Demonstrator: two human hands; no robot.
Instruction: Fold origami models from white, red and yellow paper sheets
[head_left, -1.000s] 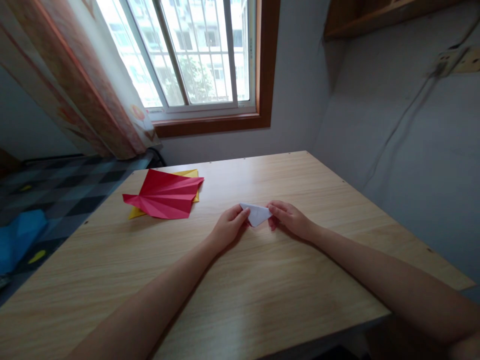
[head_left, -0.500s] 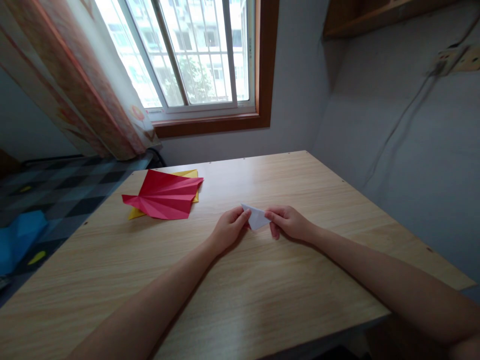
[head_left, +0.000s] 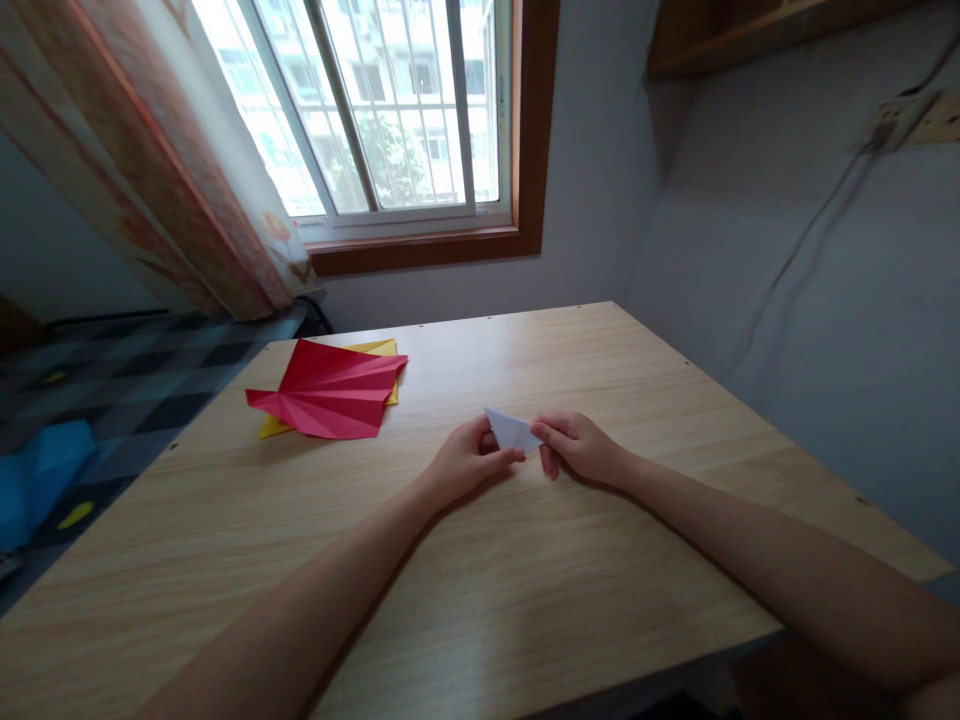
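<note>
A small folded white paper (head_left: 510,429) lies on the wooden table (head_left: 480,560) between my two hands. My left hand (head_left: 463,464) pinches its lower left part, thumb reaching under the near edge. My right hand (head_left: 581,446) pinches its right tip with thumb and forefinger. Only the upper corner of the paper shows; the remainder is hidden by my fingers.
A creased red paper (head_left: 330,390) lies on a yellow sheet (head_left: 377,348) at the table's far left. Behind are a window (head_left: 390,110) and a curtain (head_left: 172,170). A bed with checked cover (head_left: 97,380) is left; a wall (head_left: 825,300) stands right.
My left thumb has slid right along the paper's near edge and my hands have closed in, so less of the white paper shows. The red and yellow sheets have not moved.
</note>
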